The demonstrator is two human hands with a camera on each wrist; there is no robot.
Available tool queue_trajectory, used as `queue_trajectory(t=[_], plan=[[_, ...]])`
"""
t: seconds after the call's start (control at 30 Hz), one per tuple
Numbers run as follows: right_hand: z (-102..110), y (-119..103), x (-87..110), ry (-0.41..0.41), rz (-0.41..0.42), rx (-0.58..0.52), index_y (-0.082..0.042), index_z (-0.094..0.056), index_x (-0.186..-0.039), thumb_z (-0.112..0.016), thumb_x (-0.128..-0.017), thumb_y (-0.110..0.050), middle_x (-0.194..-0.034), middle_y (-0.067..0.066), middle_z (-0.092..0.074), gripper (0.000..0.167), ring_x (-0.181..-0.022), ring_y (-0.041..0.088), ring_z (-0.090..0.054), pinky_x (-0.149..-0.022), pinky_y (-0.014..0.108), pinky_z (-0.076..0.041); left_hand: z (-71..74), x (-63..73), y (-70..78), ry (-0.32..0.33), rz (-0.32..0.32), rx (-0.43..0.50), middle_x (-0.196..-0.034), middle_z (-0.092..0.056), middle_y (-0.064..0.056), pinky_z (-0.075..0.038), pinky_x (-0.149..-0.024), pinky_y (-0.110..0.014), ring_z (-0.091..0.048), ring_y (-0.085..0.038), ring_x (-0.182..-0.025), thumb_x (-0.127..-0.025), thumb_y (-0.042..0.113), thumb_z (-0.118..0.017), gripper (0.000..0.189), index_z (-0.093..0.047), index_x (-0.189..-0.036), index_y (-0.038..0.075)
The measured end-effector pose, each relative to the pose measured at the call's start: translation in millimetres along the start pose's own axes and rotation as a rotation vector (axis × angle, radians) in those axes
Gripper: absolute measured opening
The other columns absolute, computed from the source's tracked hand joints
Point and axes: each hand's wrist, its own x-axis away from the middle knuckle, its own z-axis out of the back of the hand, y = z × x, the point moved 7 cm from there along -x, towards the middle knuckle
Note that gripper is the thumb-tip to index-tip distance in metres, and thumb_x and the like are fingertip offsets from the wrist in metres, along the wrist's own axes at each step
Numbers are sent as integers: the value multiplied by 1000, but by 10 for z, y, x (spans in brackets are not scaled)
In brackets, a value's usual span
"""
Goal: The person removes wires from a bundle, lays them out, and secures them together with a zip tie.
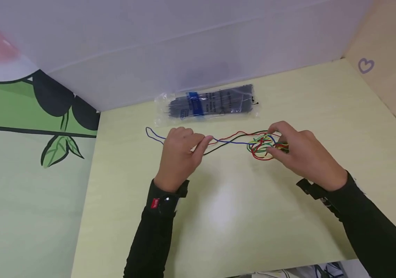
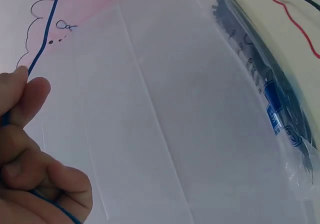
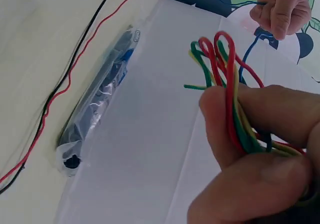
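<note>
In the head view my left hand pinches a blue wire between thumb and forefinger. The wire runs right to a coiled bundle of red, green and yellow wires, and a loop of it sticks out to the left. My right hand grips that bundle; the right wrist view shows its bent loops rising between fingers and thumb. In the left wrist view the blue wire also passes under the curled lower fingers. A black wire and a thin red wire stretch between the hands.
A clear plastic bag of dark cable ties lies near the back of the pale table. White panelling rises behind it, and a beige side wall stands at right. Cables show below the table's front edge.
</note>
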Motion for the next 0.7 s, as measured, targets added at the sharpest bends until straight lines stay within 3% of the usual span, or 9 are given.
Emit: queue_trajectory(t=[0.1, 0.13, 0.23, 0.3, 0.4, 0.5, 0.6, 0.7], plan=[[82, -114, 21, -9, 113, 80, -16, -60, -96, -70, -90, -13, -75, -9, -66, 13, -60, 1, -51, -54, 20, -38, 120, -12, -74, 20, -15, 98, -54, -50, -1, -40, -65, -32, -44, -17, -57, -88, 15, -73, 16, -74, -74, 8], [104, -165, 37, -8, 158, 100, -17, -58, -87, -70, -90, -12, -69, -12, -58, 13, -57, -2, -44, -53, 19, -35, 151, -2, -112, 23, -8, 134, -55, -52, -1, -40, -64, -32, -46, -16, -57, -88, 13, -73, 16, -74, -73, 7], [153, -302, 94, -6, 282, 145, -21, -44, -67, -70, -90, -11, -60, -15, -29, 35, -53, -2, -22, -51, 16, -26, 181, 53, -244, 18, 37, 232, -57, -58, 0, -42, -62, -28, -51, -13, -58, -87, 11, -73, 15, -75, -72, 8], [152, -330, 130, -29, 310, 130, -22, -39, -64, -70, -90, -12, -62, -15, -22, 41, -55, -4, -17, -50, 15, -23, 139, 97, -315, 10, 69, 270, -57, -58, 0, -41, -59, -26, -52, -11, -58, -87, 11, -73, 14, -77, -74, 9], [166, -242, 137, -53, 218, 45, -25, -48, -66, -72, -88, -15, -60, -19, -34, 34, -52, -4, -23, -49, 16, -26, -2, 127, -318, -28, 92, 221, -58, -58, 1, -41, -63, -28, -52, -12, -60, -88, 16, -73, 12, -79, -80, 10], [166, -68, 88, -67, 44, -98, -26, -61, -76, -75, -87, -22, -67, -13, -55, 19, -49, 3, -38, -47, 20, -33, -150, 82, -197, -59, 72, 32, -68, -62, -1, -43, -76, -36, -54, -17, -69, -92, 19, -69, 13, -79, -97, 11], [120, 85, 26, -85, -111, -263, -22, -66, -82, -74, -88, -31, -78, -3, -63, 13, -49, 16, -47, -46, 27, -37, -230, -3, -15, -46, 15, -155, -94, -68, -6, -42, -97, -47, -60, -24, -91, -95, 13, -61, 22, -73, -113, 13], [47, 189, -9, -111, -211, -404, -17, -67, -85, -72, -89, -36, -78, 4, -61, 20, -47, 24, -45, -46, 32, -36, -285, -56, 185, -22, -89, -241, -113, -66, -9, -34, -111, -52, -58, -29, -114, -93, 8, -55, 28, -70, -116, 14]])
